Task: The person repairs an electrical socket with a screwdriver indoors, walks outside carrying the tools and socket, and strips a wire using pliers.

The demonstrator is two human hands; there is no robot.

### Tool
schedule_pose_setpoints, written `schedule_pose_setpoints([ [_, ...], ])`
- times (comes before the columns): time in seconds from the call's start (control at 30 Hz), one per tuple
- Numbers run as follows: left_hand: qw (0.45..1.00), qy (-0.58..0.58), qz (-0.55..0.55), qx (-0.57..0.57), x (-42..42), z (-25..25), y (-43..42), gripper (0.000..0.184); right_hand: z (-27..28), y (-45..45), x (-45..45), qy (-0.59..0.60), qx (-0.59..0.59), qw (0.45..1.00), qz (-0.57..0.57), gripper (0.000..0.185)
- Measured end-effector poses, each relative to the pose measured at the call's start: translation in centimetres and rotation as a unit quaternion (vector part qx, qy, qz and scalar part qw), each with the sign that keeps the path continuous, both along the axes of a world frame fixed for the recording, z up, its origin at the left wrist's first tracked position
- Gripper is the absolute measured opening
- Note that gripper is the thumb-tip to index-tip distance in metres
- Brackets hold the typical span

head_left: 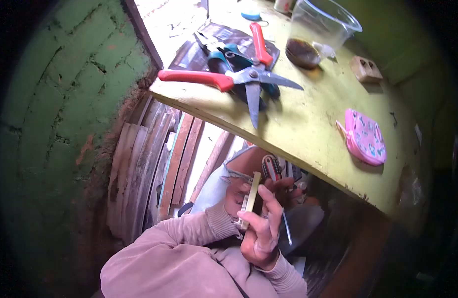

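A narrow, flat yellowish piece [252, 199] is held upright and slightly tilted between my two hands, below the table edge. My left hand [235, 195] is behind its left side, fingers bent against it. My right hand [263, 226] grips it from the right, thumb and fingers pressed on its lower part. Small pale parts show along its left side, too small to name. A thin metal shaft [287, 227] points down just right of my right hand; what holds it is hidden. A red and black tool handle [271, 167] lies beyond the hands.
The yellow-green table [308, 116] holds red-handled shears [253, 74], teal-handled pliers [216, 53], a clear tub [324, 25] with a dark-based container, a wooden block [366, 69] and a pink pouch [364, 137]. A green wall [65, 99] and wooden boards [182, 164] stand left.
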State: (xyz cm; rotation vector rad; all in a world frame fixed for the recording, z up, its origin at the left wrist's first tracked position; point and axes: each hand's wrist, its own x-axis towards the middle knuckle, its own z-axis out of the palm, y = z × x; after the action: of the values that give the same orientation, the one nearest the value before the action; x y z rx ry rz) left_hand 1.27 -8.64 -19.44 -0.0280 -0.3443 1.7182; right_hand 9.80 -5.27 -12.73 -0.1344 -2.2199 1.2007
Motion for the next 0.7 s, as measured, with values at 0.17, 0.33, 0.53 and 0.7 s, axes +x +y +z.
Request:
schedule_pose_setpoints([
  [0.17, 0.999, -0.030, -0.010, 0.037, -0.7, -0.7, -0.4, 0.065, 2.1, 0.2, 1.1, 0.081, -0.042, 0.995, -0.045, 0.029],
  [0.33, 0.997, 0.030, -0.002, -0.074, -2.4, 1.4, -1.1, 0.038, 12.3, 3.1, 2.7, -0.002, -0.211, 0.974, -0.079, 0.061],
  [0.53, 0.993, 0.067, 0.005, -0.102, -1.4, 2.2, -1.2, 0.044, 18.0, 7.9, -12.4, -0.023, 0.379, 0.925, 0.007, 0.068],
  [0.7, 0.991, 0.094, 0.011, -0.094, -1.4, 1.1, -1.9, 0.042, 18.4, 7.7, -19.1, -0.330, 0.413, 0.845, 0.082, 0.059],
])
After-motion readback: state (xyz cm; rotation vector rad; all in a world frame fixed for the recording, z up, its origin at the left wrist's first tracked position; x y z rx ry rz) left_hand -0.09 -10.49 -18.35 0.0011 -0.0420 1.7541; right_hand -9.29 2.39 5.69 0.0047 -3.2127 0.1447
